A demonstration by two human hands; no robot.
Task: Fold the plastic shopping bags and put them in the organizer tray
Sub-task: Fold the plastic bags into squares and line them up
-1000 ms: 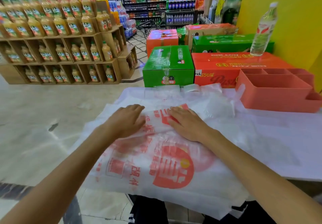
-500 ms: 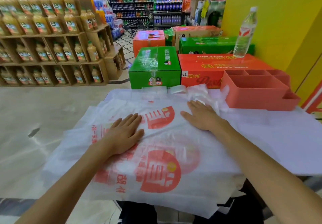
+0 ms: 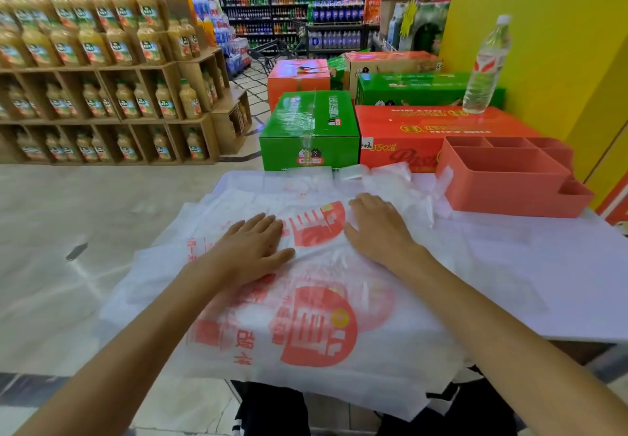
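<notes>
Left hand (image 3: 253, 243) is down flat on the top bag (image 3: 316, 330), fingers straight and together, palm pressing the film, gripping nothing. It sits on the left part of the red print, near the bag's far end. The bag lies spread over a stack of others on the white table (image 3: 543, 265), with its near edge drooping off the front toward the person's lap.

Across to the right hand (image 3: 375, 228), and it's the same story: flat, fingers extended, pressing the bag just right of the red half-circle logo, grasping nothing. The two hands are apart, logo between them.

This looks like thin, limp film, very light and slippery, likely to trap air and slide on the sheets beneath. It won't hold a crease unless pressed. Best bet, I'd say: pinch a side edge or corner of the top sheet only, fold it over, then smooth with a flat palm.

Far right, the tray (image 3: 509, 181) stands on the table, compartments showing no bags, with crumpled clear plastic (image 3: 390, 181) just beside it.
</notes>
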